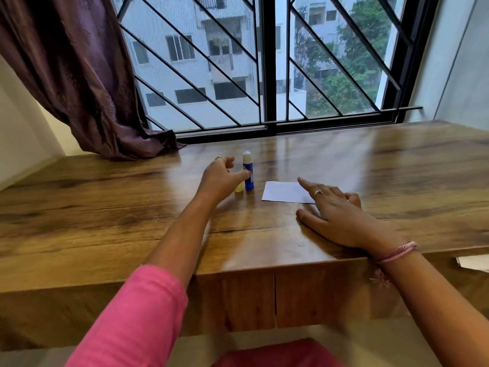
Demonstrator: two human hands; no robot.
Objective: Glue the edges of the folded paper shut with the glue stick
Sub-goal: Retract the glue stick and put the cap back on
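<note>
One purple curtain (79, 83) hung at the far left, its hem pooled on the wooden desk (132, 207). The left hand (219, 178) reached forward with fingers spread and loose, gripping nothing, its thumb tip at or just short of the single glue stick (248, 172); whether they touched could not be told. The stick stood upright near the desk's middle, long axis vertical, blue barrel below and white tip pointing up, uncapped. One yellowish cap (239, 187) sat just left of its base. One white folded paper (284, 192) lay flat to the right, long axis running left to right. The right hand (336, 207) rested open, fingertips on the paper's right end.
</note>
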